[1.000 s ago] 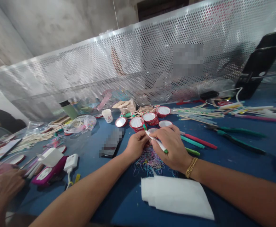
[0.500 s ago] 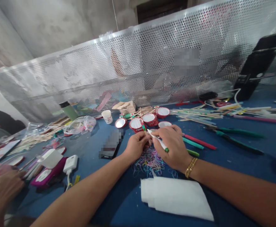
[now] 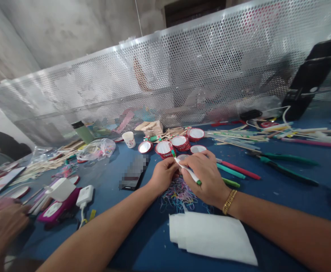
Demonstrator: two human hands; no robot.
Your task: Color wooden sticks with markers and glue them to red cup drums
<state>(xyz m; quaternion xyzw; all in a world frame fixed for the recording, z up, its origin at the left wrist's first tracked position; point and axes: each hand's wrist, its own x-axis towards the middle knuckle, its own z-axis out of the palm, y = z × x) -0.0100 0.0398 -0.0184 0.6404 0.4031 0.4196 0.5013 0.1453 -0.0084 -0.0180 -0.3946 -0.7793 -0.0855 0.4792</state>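
Note:
My left hand (image 3: pixel 162 175) pinches a thin stick (image 3: pixel 172 152) that is coloured red and green near its upper end; its lower part is hidden by my fingers. My right hand (image 3: pixel 206 179), with a gold bracelet at the wrist, is closed around a white marker with a green end (image 3: pixel 193 176). The marker's tip meets the stick just below the green band, close to my left fingertips. Beneath both hands lies a tangled heap of coloured elastic loops (image 3: pixel 179 194). Red-and-white round pieces (image 3: pixel 179 142), some stacked, sit just beyond my hands.
A folded white cloth (image 3: pixel 211 238) lies nearest me. Left are a phone (image 3: pixel 134 172), a paper cup (image 3: pixel 129 139), a white charger (image 3: pixel 84 195) and another person's hand (image 3: pixel 5 223). Right are coloured markers (image 3: pixel 240 170), green-handled pliers (image 3: pixel 284 168) and loose sticks (image 3: pixel 236 136). Perforated metal panel (image 3: pixel 182 75) stands behind.
The marker in my right hand has shifted slightly left, its tip now against the stick. My left hand stays nearly in place.

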